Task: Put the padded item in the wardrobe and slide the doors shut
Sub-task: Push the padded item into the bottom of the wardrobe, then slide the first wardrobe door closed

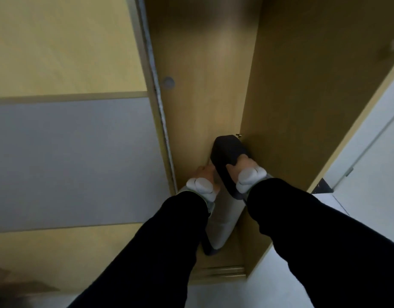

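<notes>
Padded item (pixel 222 210) stands on end inside wardrobe (pixel 291 85), long axis vertical; right hand (pixel 244 172) grips its dark top; left hand (pixel 205 177) steadies its left edge, grip unclear.

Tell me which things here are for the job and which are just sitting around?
For the job:
- pad, standing in the wardrobe
- left hand and right hand, both holding the pad
- wardrobe, open
- sliding door

Just there:
- white door
- floor
- dark thing by the white door, too small to tell
</notes>
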